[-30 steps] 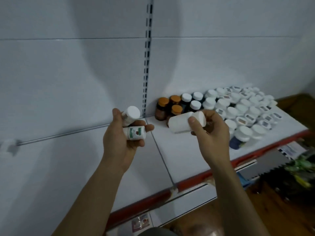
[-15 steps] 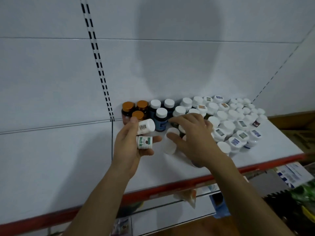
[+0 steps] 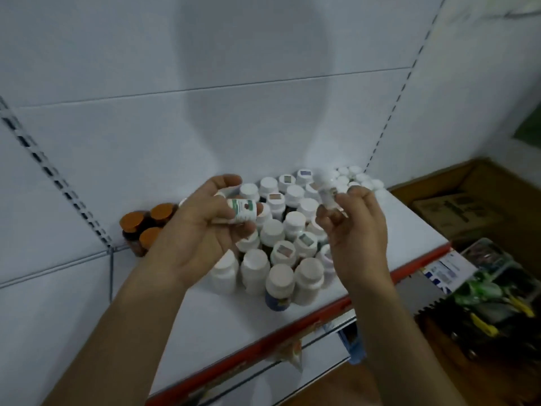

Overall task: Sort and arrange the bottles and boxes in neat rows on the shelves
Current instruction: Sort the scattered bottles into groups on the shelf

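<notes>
so, both hands are up over the white shelf (image 3: pixel 205 317), just in front of the crowd of bottles standing on it. the left hand (image 3: pixel 199 232) has its fingers and thumb curled round a green-labelled bottle (image 3: pixel 243 210), which lies on its side across the fingers, above the left part of the crowd. whether anything else sits deeper in that palm, i cannot tell. the right hand (image 3: pixel 358 230) pinches a small white bottle (image 3: pixel 325 190) between thumb and fingertips, cap end up and tilted a little; it is blurred, so its label cannot be read. it hangs over the rear right of the group, clear of the caps below. the white-capped bottles (image 3: pixel 294 221) stand upright and packed close together, some with small stickers on their lids, and the nearest row runs along the front, one of these with a dark blue label. to the left of them, against the back panel, three orange-capped bottles (image 3: pixel 146 227) stand touching each other, beside a slotted upright (image 3: pixel 58 183). the shelf's front edge is red. off to the right, lower down, sits a cardboard box (image 3: pixel 456 212), and nearer lie green and yellow packets (image 3: pixel 491 297).
</notes>
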